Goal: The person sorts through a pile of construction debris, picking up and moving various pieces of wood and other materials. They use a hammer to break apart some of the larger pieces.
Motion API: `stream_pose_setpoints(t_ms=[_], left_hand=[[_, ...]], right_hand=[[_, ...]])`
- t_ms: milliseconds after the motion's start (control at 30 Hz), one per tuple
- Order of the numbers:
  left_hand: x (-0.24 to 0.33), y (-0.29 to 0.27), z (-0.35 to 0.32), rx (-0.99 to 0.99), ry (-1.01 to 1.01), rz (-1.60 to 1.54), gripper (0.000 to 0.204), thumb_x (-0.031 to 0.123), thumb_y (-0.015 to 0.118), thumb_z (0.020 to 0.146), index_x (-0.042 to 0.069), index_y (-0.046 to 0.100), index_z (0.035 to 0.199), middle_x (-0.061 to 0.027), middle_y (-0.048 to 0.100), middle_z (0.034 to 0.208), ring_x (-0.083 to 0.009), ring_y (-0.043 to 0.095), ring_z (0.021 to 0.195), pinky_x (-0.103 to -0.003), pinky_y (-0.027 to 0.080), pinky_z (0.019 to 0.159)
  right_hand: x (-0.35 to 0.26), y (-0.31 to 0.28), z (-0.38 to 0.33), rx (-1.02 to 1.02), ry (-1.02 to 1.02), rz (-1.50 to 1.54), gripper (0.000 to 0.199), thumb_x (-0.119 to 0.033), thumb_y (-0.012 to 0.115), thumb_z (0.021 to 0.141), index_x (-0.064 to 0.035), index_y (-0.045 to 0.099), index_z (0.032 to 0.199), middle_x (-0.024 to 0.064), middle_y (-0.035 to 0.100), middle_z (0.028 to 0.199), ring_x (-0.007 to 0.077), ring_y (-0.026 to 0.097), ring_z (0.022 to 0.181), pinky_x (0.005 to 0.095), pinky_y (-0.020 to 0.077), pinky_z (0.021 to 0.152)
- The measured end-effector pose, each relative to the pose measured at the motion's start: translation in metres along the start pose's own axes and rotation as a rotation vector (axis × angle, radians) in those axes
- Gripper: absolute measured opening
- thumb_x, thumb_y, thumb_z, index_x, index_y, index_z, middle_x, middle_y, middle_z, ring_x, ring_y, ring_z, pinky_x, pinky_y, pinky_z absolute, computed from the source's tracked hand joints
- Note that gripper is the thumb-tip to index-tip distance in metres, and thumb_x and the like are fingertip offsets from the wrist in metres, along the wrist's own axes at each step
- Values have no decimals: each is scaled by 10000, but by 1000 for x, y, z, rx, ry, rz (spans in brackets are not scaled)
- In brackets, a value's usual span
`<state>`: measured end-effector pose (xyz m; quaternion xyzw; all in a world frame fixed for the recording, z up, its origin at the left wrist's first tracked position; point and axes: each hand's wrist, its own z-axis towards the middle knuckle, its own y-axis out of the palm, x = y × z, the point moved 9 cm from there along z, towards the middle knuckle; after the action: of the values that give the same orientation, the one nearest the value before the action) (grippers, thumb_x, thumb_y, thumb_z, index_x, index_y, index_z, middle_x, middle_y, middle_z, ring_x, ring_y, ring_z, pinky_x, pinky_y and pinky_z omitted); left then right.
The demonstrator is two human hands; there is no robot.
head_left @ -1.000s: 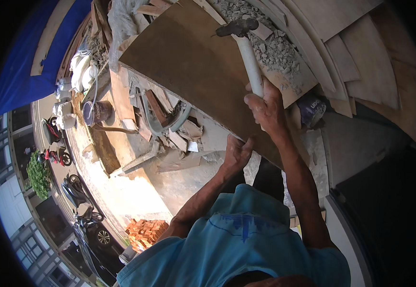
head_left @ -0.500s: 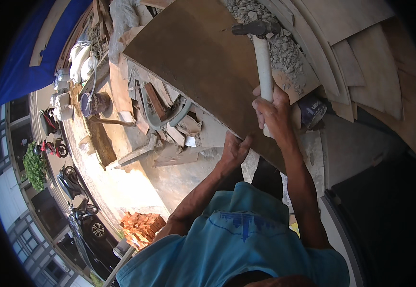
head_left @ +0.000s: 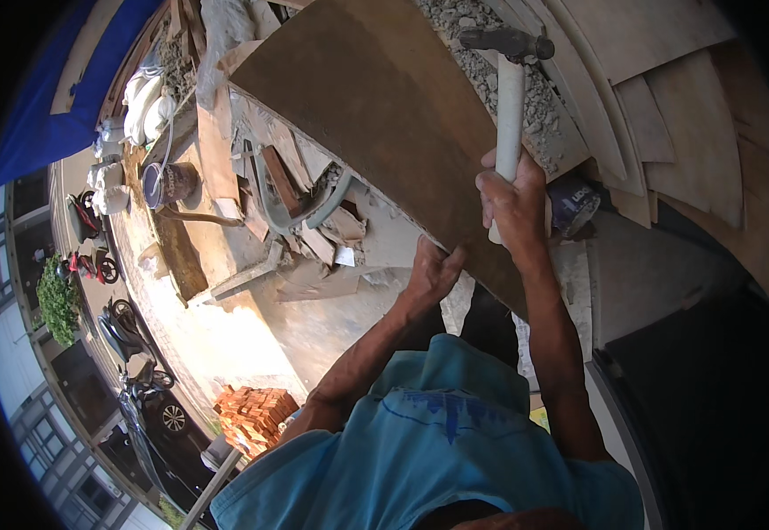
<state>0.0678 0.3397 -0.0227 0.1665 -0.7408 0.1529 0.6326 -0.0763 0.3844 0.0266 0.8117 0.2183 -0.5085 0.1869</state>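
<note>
A large brown wooden board (head_left: 367, 115) slants across the middle in front of me. My left hand (head_left: 434, 269) grips its near-left edge, with the thumb over the top face and the other fingers partly hidden. In my right hand (head_left: 517, 194) is a claw hammer (head_left: 509, 106), held by its pale handle with the fingers wrapped round it. The dark hammer head points away from me, above the board's right edge and the grey rubble (head_left: 539, 110) beyond it. Whether the hammer touches the board cannot be made out.
Left of the board lie wood scraps (head_left: 283, 181), a grey-green curved frame (head_left: 314, 212) and a dark bucket (head_left: 170, 184). Thin wooden sheets (head_left: 693, 132) stack up on the right, near a dark container (head_left: 572, 205). Bricks (head_left: 253, 417) are piled at lower left. Parked motorbikes (head_left: 132, 340) stand farther left.
My right hand and the hammer have moved to the right, and the hammer head now sits off the board's right edge. My left hand keeps its grip on the board.
</note>
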Motion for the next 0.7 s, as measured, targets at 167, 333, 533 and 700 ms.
stream_pose_setpoints(t_ms=[167,333,533,700], left_hand=[[2,7,0,-76,-127,-11,272,114,542,933,-23,547,1168,-90,640,1037,-151,597,906,-311,488,759],[6,9,-2,-11,-37,-113,275,92,525,932,-38,538,1173,-108,638,1067,-188,606,931,-343,494,777],[42,24,2,-37,95,20,224,66,510,926,-69,585,1088,-174,667,964,-232,639,871,-363,499,764],[47,33,-6,-70,155,158,217,69,519,923,-66,597,1074,-203,665,955,-278,646,860,-376,500,774]], right_hand=[[-1,5,17,-144,25,-87,256,-53,575,722,24,532,963,33,496,620,85,432,418,261,362,361],[9,-16,1,-57,-14,-11,247,-28,572,722,36,540,958,22,484,587,70,414,418,240,365,378],[-21,-39,-20,-12,-192,14,203,-40,601,703,42,604,889,14,517,580,63,442,430,222,364,405],[-92,-38,-26,-28,-331,-74,254,-25,584,686,59,642,918,28,550,593,98,525,515,262,455,524]])
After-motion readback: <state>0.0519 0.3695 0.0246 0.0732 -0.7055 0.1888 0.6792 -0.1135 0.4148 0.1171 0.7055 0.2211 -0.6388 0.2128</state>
